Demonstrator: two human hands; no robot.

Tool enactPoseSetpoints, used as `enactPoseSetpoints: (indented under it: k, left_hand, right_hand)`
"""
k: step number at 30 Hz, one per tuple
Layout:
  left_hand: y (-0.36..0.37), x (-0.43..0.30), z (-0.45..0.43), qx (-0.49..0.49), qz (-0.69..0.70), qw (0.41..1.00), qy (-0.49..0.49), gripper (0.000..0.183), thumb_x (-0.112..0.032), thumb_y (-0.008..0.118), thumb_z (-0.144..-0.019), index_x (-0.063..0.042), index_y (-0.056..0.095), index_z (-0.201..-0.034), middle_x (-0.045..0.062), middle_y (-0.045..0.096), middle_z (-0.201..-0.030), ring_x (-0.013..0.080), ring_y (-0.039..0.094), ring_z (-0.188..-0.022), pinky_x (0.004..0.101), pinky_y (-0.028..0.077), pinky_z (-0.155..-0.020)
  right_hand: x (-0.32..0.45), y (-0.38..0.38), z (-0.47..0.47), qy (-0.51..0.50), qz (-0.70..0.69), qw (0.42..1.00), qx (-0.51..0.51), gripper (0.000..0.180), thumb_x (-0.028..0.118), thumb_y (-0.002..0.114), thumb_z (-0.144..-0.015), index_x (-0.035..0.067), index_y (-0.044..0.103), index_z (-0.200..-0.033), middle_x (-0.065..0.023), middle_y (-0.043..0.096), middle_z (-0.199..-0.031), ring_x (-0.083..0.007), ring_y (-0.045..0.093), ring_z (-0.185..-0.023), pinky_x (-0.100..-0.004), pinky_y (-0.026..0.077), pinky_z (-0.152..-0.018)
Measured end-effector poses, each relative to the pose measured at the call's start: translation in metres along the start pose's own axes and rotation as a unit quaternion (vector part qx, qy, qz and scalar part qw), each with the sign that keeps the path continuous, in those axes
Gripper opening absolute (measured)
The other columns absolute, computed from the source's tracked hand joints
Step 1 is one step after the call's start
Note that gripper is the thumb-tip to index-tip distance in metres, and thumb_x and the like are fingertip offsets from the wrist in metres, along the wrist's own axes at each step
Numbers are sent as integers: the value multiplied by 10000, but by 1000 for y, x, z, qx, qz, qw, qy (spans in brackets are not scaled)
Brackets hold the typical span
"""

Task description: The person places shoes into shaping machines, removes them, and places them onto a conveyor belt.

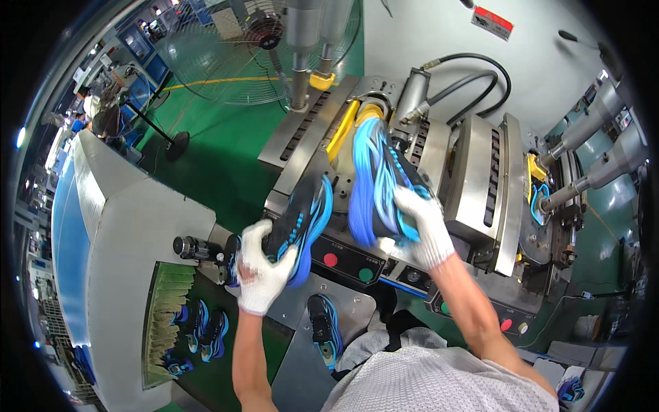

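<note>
Both hands wear white knit gloves. My left hand (265, 270) grips a black sports shoe (293, 224) with a blue and violet sole, held up in front of the pressing machine. My right hand (425, 226) is closed around the near end of another such shoe (376, 175), which is blurred and tilted. Its far end lies over the yellow pad (369, 112) of the machine's left station; whether it touches the pad I cannot tell. Below my hands a third shoe (324, 327) rests on a grey metal shelf (304, 381).
Red (330, 259) and green (366, 275) buttons sit on the machine's front panel. A second pressing station (479, 175) stands to the right. At left is a conveyor tunnel with a strip curtain (170, 324) and several shoes (213, 335). A caged fan (265, 33) stands behind.
</note>
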State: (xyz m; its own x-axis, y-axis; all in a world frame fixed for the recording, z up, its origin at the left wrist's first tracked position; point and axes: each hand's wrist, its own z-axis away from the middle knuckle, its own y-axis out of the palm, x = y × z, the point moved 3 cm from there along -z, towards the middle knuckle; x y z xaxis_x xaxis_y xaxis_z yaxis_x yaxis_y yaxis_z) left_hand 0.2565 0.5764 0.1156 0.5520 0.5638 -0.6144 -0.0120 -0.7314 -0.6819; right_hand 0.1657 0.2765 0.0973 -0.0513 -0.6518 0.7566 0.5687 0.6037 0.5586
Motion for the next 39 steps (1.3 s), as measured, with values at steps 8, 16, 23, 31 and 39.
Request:
enactPoseSetpoints:
  k: [8, 16, 23, 31, 39]
  left_hand:
    - [-18, 94, 248, 13, -137, 932, -336, 593, -237, 874, -701, -103, 571, -1192, 134, 613, -1130, 349, 640, -1026, 481, 499, -876]
    - [13, 95, 440, -64, -208, 797, -563, 636, -245, 873, -710, -64, 573, -1242, 166, 624, -1166, 357, 627, -1088, 451, 507, -917]
    - [46, 94, 478, -181, -68, 741, -643, 964, -321, 872, -728, -7, 388, -1499, 198, 682, -1258, 346, 671, -1136, 421, 498, -1016]
    - [42, 123, 468, -143, 58, 795, -587, 794, -312, 848, -745, -99, 488, -1419, 188, 696, -1208, 376, 678, -1121, 447, 517, -987]
    - [17, 125, 459, -48, 101, 841, -529, 910, -317, 873, -731, 1, 430, -1459, 221, 594, -1365, 376, 600, -1246, 430, 470, -1060]
  right_hand:
    - [-41, 63, -274, -37, 386, 916, -100, 295, 137, 747, -792, -9, 694, -1043, -159, 693, -994, -279, 672, -903, -444, 563, -741]
    - [-106, 50, -376, -123, 824, 553, 12, 435, 367, 596, -900, 12, 722, -1119, -208, 715, -1191, -336, 675, -1089, -430, 511, -903]
    - [-53, 27, -351, 39, 430, 901, 38, 412, 243, 776, -869, 76, 654, -1226, -113, 680, -1105, -285, 674, -931, -503, 579, -831]
    - [-164, 35, 41, -199, 788, 561, 157, 933, 294, 760, -867, 3, 263, -1601, -226, 264, -1640, -331, 335, -1499, -422, 304, -1213]
    - [-279, -84, 62, -114, 868, 426, 227, 1098, 577, 719, -818, -45, 244, -1588, -280, 253, -1638, -420, 215, -1534, -505, 186, -1238]
